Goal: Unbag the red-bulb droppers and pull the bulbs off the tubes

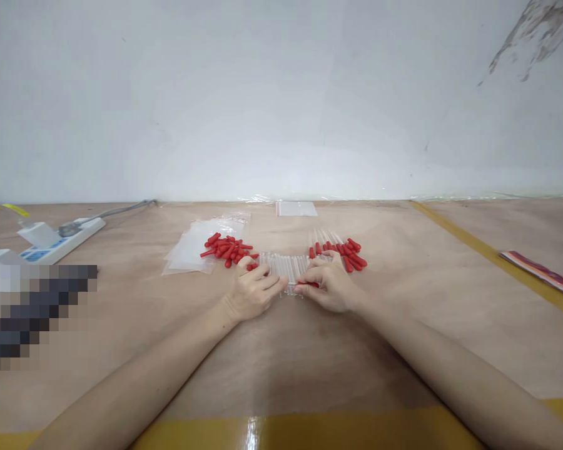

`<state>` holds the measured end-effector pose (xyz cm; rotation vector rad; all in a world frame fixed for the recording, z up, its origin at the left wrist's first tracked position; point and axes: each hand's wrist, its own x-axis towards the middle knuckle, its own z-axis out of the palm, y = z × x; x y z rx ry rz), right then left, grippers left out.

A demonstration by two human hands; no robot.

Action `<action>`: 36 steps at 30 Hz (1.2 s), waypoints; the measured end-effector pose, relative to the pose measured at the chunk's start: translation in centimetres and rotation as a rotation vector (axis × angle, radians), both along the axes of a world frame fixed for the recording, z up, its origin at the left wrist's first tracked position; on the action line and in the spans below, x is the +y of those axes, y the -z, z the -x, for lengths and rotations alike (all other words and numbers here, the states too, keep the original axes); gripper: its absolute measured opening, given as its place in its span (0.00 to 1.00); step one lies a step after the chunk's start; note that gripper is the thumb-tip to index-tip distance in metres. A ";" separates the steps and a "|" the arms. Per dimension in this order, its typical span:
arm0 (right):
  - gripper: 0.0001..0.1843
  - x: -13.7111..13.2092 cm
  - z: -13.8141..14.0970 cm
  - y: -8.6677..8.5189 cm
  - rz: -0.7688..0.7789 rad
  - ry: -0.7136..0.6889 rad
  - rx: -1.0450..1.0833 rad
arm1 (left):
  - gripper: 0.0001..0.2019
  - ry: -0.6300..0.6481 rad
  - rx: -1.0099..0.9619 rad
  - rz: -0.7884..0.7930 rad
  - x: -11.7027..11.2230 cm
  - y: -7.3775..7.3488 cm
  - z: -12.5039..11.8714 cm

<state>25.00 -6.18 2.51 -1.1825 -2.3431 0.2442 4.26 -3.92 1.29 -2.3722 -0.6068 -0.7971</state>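
My left hand (256, 290) is closed in a pinch on a thin clear dropper tube (291, 284), which lies sideways between my two hands. Opposite it, my right hand (328, 284) pinches a red rubber bulb (308, 284), its end close against the tube; whether the two are joined is too small to tell. Behind my fingers lies a row of clear tubes (281, 265). Loose red bulbs (228, 248) are heaped beyond my left hand. Past my right hand lie several droppers (340, 247) with red bulbs on their near ends and clear tips pointing away.
Clear plastic bags (182, 253) lie under and left of the loose bulbs; another bag (296, 209) is near the wall. A white power strip (65, 244) with plugs stands at left. Yellow tape (473, 240) and a striped strip (542, 273) lie at right.
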 end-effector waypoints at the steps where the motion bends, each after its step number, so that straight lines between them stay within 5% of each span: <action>1: 0.16 0.0 -0.1 -0.1 0.053 -0.004 0.009 | 0.10 -0.001 0.010 0.013 0.0 0.0 0.1; 6: 0.17 0.2 -0.4 -0.2 0.199 -0.029 0.014 | 0.08 0.016 0.019 -0.006 0.3 -0.1 0.4; 10: 0.14 0.2 -0.8 0.1 -0.046 -0.023 -0.026 | 0.07 0.026 -0.028 0.067 0.4 -0.3 0.4; 14: 0.12 0.2 -1.1 0.9 -0.302 0.024 -0.108 | 0.09 0.000 -0.096 0.265 0.2 -0.3 0.4; 17: 0.12 0.4 -1.6 1.3 -0.355 0.061 -0.169 | 0.10 -0.016 -0.150 0.413 0.0 -0.3 0.2; 25: 0.11 0.4 -2.8 0.8 -0.063 0.107 -0.120 | 0.17 -0.049 -0.186 0.793 -0.7 -0.9 -0.5; 30: 0.12 0.5 -3.2 0.6 0.030 0.167 -0.105 | 0.20 -0.007 -0.221 1.285 -0.3 -1.5 -0.2; 33: 0.11 0.9 -4.7 0.4 -0.063 0.289 -0.099 | 0.21 0.030 -0.331 1.481 0.4 -1.7 0.7; 36: 0.11 1.7 -6.4 0.3 -0.281 0.421 -0.059 | 0.20 -0.036 -0.382 1.399 0.9 -1.7 1.5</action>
